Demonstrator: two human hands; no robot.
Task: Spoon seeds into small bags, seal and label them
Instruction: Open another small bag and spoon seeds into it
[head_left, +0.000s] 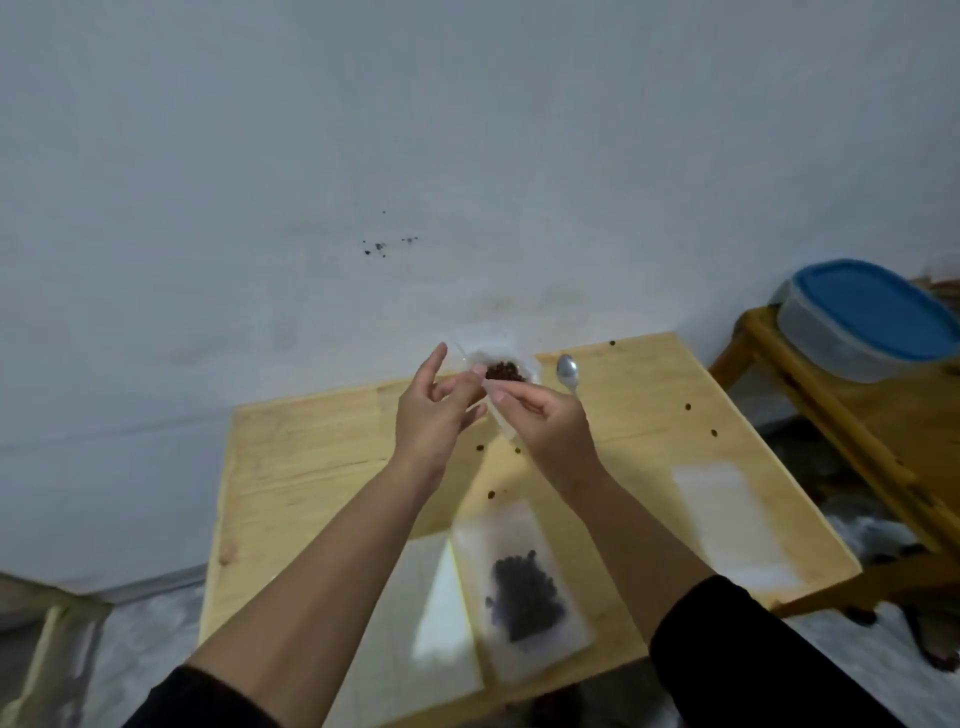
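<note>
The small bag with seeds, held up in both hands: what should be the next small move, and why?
Probably press its open top shut between the fingers. The small bag already holds seeds, both hands, left and right, pinch it, and the spoon lies on the table.

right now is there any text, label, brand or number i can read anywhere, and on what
None can be read.
Bag of dark seeds on the table: no label or print visible.
Small bag held by both hands: no writing shows.
Empty bag: blank.
Blue-lidded container: no brand visible.
Spoon: no marking that can be made out.
</note>
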